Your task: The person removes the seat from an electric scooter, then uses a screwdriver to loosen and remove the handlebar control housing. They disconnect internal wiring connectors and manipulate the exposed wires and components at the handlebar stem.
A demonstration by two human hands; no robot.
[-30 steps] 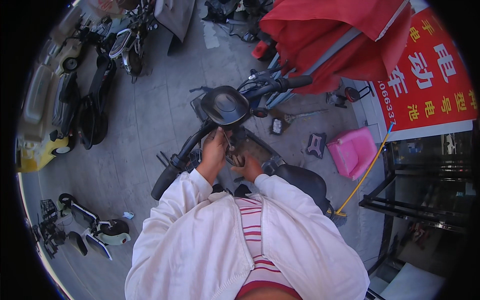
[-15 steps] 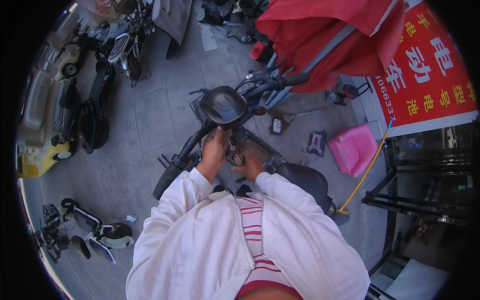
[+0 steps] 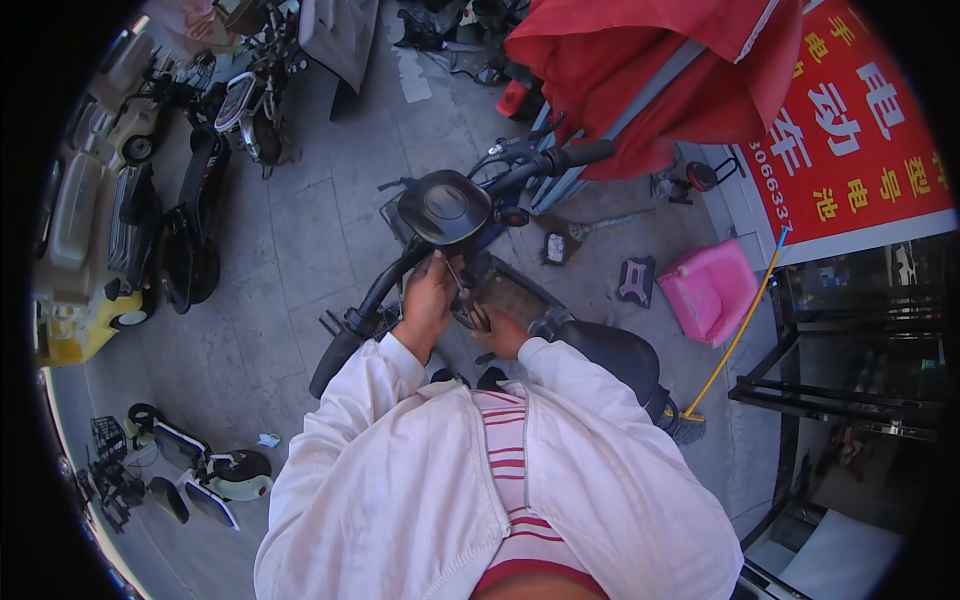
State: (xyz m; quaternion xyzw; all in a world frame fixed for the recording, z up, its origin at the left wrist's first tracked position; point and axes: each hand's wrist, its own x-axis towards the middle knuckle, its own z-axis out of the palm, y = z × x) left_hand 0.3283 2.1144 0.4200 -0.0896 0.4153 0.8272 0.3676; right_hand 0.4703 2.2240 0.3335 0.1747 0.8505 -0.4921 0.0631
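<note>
So, thin rod [image 3: 456,276]: just below the dash [image 3: 446,207], slanting toward your right
Your left hand [image 3: 426,305]: nearer, by its top end, pinch unclear
Your right hand [image 3: 505,334]: near its lower end, curled, can't tell on what

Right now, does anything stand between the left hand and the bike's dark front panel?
Nothing visible does. The left hand is close by the near edge of the dark front panel; whether they touch is unclear. The right hand is off to the side, nearer the black seat, not between them.
</note>
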